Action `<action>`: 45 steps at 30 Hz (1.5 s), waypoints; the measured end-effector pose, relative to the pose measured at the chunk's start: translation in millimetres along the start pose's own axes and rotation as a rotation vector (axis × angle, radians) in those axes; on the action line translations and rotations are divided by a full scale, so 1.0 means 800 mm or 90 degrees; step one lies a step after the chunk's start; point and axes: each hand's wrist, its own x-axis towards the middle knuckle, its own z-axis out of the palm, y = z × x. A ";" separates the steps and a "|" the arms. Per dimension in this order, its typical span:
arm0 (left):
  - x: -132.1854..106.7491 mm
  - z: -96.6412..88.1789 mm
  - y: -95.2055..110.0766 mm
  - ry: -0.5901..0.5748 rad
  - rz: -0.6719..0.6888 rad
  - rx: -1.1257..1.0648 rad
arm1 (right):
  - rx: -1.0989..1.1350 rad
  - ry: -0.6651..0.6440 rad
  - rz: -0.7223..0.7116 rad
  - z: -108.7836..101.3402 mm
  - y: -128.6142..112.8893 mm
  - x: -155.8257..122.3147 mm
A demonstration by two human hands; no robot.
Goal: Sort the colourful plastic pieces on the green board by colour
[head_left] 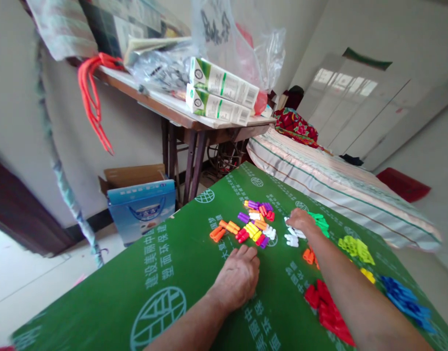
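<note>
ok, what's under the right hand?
Small white plastic pieces show at the near side of the right hand, on the green printed tabletop. Whatever its palm and fingers cover is hidden; can't tell if it grips a piece.

One head-worn camera, looking forward and down from the person's own side.
Set above and behind the left hand and right hand, near the green printed panel beneath them, it sees widely: past the left hand to a cluttered table, past the right hand to a striped bed.
</note>
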 end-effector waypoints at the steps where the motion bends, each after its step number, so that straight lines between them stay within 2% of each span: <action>1: 0.000 -0.001 0.000 -0.003 -0.002 -0.002 | 0.000 0.002 -0.004 -0.003 -0.001 -0.001; 7: 0.001 -0.003 0.000 -0.003 -0.014 -0.020 | 0.051 0.043 -0.082 -0.011 -0.026 -0.011; 11: 0.002 -0.002 -0.001 -0.003 -0.021 -0.023 | 0.093 0.056 -0.109 -0.001 -0.052 -0.016; 15: 0.002 -0.004 -0.001 -0.009 -0.031 -0.026 | 0.118 0.056 -0.098 0.012 -0.069 -0.017; 19: 0.002 -0.006 0.000 -0.007 -0.028 -0.021 | 0.128 0.064 -0.087 0.019 -0.072 -0.018; 28: 0.003 -0.006 0.000 0.003 -0.017 -0.020 | 0.161 0.059 -0.105 0.023 -0.058 -0.016; 33: 0.005 -0.009 0.001 0.001 -0.011 -0.004 | 0.211 0.075 -0.104 0.007 -0.032 -0.012; 39: 0.008 -0.010 0.001 -0.004 -0.004 0.003 | 0.257 0.061 -0.122 -0.025 0.035 -0.029; 42: 0.007 -0.008 -0.001 0.009 0.003 0.007 | 0.263 0.046 -0.138 -0.024 0.071 -0.047; 45: 0.008 -0.007 -0.002 0.024 0.010 0.007 | 0.266 0.038 -0.150 -0.010 0.101 -0.065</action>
